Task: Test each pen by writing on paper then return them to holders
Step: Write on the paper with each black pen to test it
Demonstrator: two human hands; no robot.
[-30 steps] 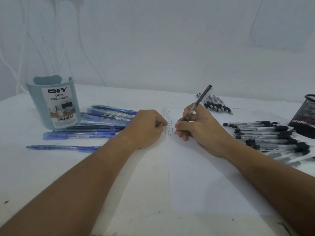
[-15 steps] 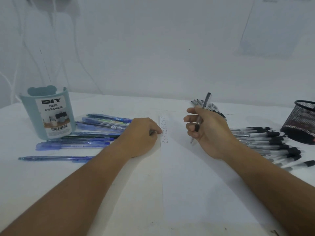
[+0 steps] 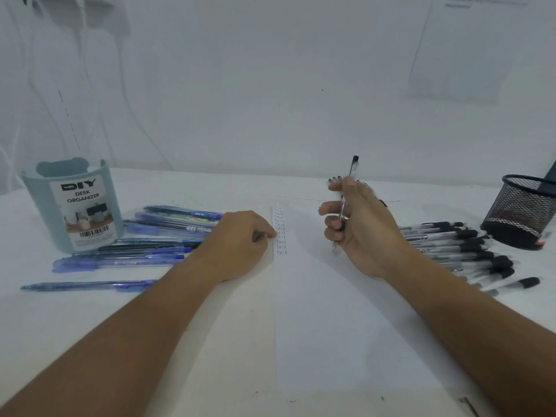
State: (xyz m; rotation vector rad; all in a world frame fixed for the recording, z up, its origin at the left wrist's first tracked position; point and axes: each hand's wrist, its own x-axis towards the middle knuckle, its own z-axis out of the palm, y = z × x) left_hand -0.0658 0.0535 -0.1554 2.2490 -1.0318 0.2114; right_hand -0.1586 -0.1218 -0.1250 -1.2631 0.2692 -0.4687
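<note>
White desk [image 3: 90, 320]: my right hand [image 3: 364, 233] is pinching a tested pen [image 3: 346, 203]; my left hand [image 3: 237, 245], curled, is pinning the paper [image 3: 331, 326]; both holders are looking empty.

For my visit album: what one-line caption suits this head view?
Right hand lifts a black-capped pen off the paper; left hand steadies its edge.

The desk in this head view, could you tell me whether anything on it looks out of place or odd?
Nothing is damaged or spilled. Only one thing stands out: a single blue pen lies alone, nearer the person than the blue pens piled beside the desk organizer, and the organizer shows no pens above its rim.
</note>
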